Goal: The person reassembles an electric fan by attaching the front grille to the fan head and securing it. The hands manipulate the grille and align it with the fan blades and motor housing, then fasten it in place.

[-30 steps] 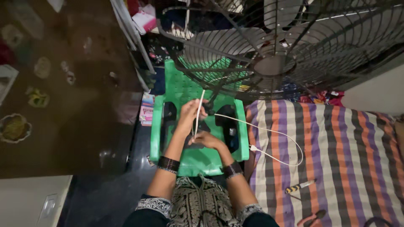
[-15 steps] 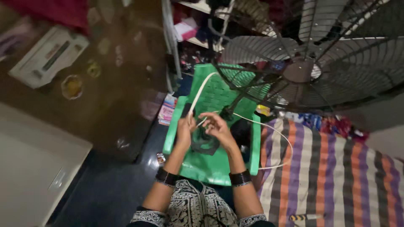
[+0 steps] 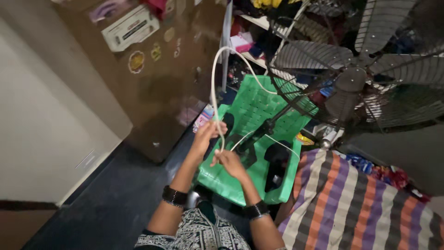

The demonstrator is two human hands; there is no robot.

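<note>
Pinching a white cord (image 3: 213,92) above the green chair (image 3: 252,139), the left hand (image 3: 206,134) and right hand (image 3: 229,162) both grip it tight. Pulled hard, it could catch in the fan (image 3: 356,78) just past the chair.

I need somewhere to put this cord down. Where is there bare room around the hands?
Bare: the dark floor left of the green chair, along the brown cabinet, and the striped cloth to the right. Crowded: the chair seat, where both the left hand and right hand hold the cord, under the fan.
</note>
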